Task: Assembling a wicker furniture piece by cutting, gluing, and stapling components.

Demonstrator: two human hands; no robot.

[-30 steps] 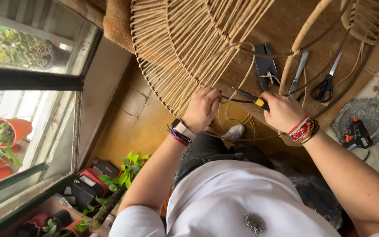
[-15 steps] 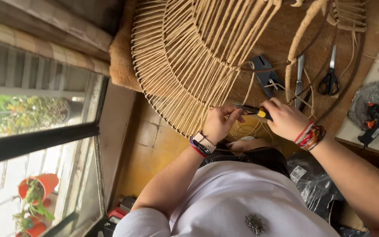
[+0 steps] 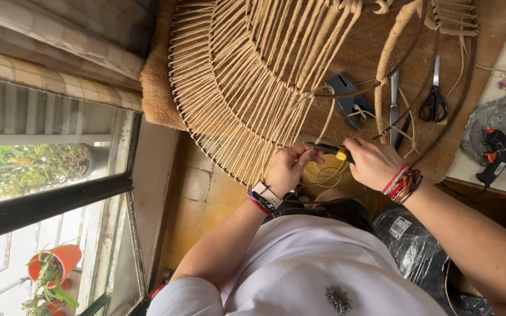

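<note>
A large round frame (image 3: 247,76) strung with tan rope fills the upper middle of the view, its cords fanning out in tight, ribbed rows from a dark metal rim. It lies on a brown, fuzzy mat (image 3: 159,99) that covers the table (image 3: 499,169).

At the near edge of the frame, both hands meet. The left hand (image 3: 288,168) is closed, its fingers pinching the cords and the dark tip of a small tool (image 3: 330,151). The right hand (image 3: 373,164) is curled around that tool's yellow and black handle, gripping it firmly. The tool lies roughly level between the two hands, just below the rim. A watch and coloured bands sit on the left wrist, and a stack of red and beaded bracelets (image 3: 404,184) on the right.

Further up the mat lie a black clip-like tool (image 3: 350,99), a slim metal blade (image 3: 395,105) and black-handled scissors (image 3: 434,93), side by side. To the right, a black and orange glue gun (image 3: 499,151) rests on a dull silver dish (image 3: 505,117).

Below the table edge the floor (image 3: 206,187) is worn yellowish tile. On the left, a window (image 3: 42,175) with a dark frame looks out on green leaves and an orange flowerpot (image 3: 54,263). A checked fabric strip runs above it.
</note>
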